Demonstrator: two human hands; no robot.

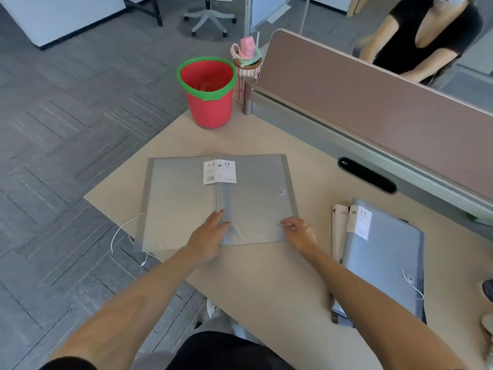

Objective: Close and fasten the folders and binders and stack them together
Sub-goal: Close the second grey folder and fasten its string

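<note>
Open grey folder (186, 201): judged light, thin, flexible, slick; spine pressed by flat left hand (210, 236), near right edge pinched by right hand (298, 232), where lifting is best begun.

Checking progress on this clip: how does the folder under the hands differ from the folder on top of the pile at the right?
The folder under the hands lies open flat, covers spread; the folder on the pile is closed. The open one sits alone on the desk; the closed one rests on others. The left hand presses the open one's spine and the right hand holds its near edge; nothing touches the closed one. Both are grey with a white label and a white string.
</note>
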